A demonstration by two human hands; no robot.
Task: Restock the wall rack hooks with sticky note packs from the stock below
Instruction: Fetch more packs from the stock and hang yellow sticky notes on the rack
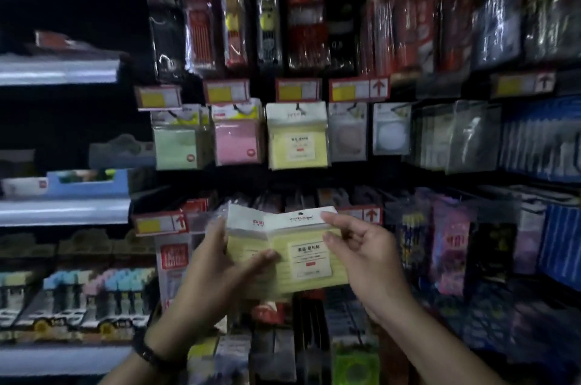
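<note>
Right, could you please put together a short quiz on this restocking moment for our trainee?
1. True or false: the left hand and right hand both hold the held yellow packs.
2. What colour is the pack just left of the hanging yellow pack? A green, B pink, C blue.
3. Fill in: the wristband is on the ___ wrist.
Key: 1 true; 2 B, the pink pack; 3 left.

clear, glossy plastic film over the yellow sticky note packs [283, 243], matt white paper header card [283, 221] on top; same shiny wrap, streaked with glare, on the red hanging packs [306, 39]; smooth pale shelf edge [59, 72], faintly glossy; matt paper price tags [298, 90]
</note>
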